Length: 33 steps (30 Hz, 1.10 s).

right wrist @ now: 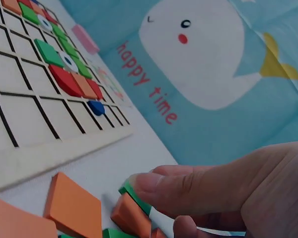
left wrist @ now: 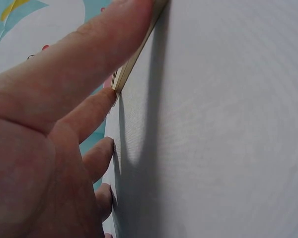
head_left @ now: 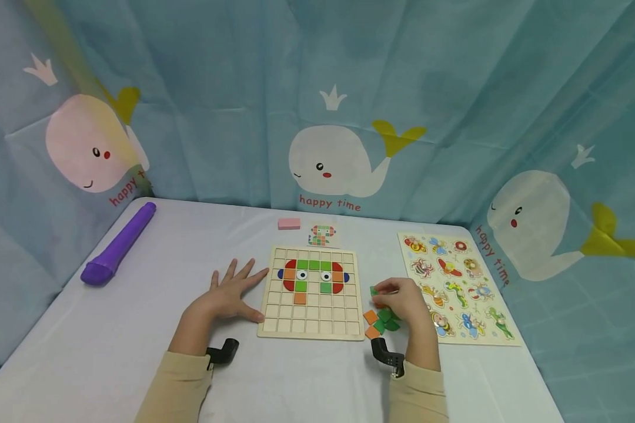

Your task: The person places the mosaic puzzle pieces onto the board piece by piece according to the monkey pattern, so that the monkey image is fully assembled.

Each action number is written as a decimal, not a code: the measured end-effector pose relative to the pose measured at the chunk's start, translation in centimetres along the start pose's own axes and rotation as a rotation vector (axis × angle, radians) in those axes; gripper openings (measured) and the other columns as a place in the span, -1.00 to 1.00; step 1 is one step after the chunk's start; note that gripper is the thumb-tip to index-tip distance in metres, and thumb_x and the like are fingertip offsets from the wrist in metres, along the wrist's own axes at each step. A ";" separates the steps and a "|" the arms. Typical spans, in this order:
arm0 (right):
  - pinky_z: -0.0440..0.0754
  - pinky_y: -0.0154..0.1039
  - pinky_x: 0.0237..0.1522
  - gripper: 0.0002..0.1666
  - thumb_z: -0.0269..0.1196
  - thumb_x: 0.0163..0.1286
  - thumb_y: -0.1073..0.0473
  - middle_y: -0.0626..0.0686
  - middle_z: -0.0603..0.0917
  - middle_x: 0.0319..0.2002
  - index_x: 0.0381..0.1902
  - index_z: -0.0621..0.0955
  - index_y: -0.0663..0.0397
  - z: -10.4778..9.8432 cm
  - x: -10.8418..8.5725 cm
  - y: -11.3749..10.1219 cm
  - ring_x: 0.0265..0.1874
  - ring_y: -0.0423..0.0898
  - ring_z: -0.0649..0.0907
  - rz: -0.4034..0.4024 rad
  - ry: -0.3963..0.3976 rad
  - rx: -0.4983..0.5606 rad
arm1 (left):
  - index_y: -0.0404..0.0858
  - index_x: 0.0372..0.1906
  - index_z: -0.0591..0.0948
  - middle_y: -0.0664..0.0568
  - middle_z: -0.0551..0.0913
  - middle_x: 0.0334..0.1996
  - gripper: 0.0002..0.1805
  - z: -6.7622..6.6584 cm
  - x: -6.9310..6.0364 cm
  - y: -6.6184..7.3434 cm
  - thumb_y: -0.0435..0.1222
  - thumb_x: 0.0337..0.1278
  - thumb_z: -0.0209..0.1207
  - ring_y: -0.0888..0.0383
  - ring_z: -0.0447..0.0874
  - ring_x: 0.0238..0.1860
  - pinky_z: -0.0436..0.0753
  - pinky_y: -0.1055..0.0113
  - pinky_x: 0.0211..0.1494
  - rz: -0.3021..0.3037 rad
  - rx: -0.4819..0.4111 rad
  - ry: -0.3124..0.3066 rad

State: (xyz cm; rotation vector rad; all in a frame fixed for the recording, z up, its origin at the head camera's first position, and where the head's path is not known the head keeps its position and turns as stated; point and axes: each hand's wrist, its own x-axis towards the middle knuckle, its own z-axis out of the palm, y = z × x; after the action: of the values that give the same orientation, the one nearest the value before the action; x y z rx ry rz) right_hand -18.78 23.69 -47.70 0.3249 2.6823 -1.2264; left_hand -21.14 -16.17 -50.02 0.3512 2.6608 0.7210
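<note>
A wooden grid board (head_left: 314,330) lies mid-table with colored tiles set in its cells: green, red, orange and blue, plus two eye tiles. My left hand (head_left: 224,299) rests on the cloth with fingers spread, thumb and index fingertip touching the board's left edge. Between thumb and fingers, my right hand (head_left: 402,299) pinches a green tile (right wrist: 125,190) just off the board's right side. Below that hand is a small pile of loose green tiles (head_left: 384,315) and orange tiles (head_left: 370,317). In the right wrist view an orange piece (right wrist: 129,214) sits against the pinched tile.
A pattern card (head_left: 323,235) and a pink block (head_left: 288,224) lie behind the board. At right is a sheet of insect pictures (head_left: 457,288), partly behind the right hand. A purple microphone (head_left: 119,247) lies far left. A whale-print curtain (head_left: 233,158) surrounds the table.
</note>
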 end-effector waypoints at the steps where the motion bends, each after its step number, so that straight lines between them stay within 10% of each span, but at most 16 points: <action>1: 0.60 -0.30 -0.33 -0.76 0.48 0.22 0.19 0.03 0.75 -0.30 -0.15 0.76 0.09 -0.1 0.0 0.1 -0.38 -0.11 0.67 0.003 -0.004 -0.008 | 0.08 0.59 0.21 -0.15 -0.16 0.65 0.31 0.0 0.0 0.0 0.19 -0.45 0.60 -0.34 -0.51 0.60 -0.50 -0.44 0.46 -0.001 0.000 -0.001; 33: 0.43 -0.29 -0.44 -0.69 0.55 0.14 0.05 0.00 0.58 -0.46 -0.37 0.66 0.10 0.1 0.1 0.1 -0.43 -0.09 0.50 -0.007 0.032 -0.029 | 0.08 0.58 0.21 -0.14 -0.16 0.65 0.31 0.0 0.0 0.1 0.20 -0.45 0.59 -0.33 -0.52 0.60 -0.50 -0.43 0.47 -0.012 0.006 -0.003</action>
State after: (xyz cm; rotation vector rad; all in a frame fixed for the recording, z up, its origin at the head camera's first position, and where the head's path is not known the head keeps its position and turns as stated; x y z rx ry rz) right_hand -18.82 23.70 -47.87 0.3341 2.7279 -1.1932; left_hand -21.14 -16.12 -49.95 0.3371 2.6609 0.7081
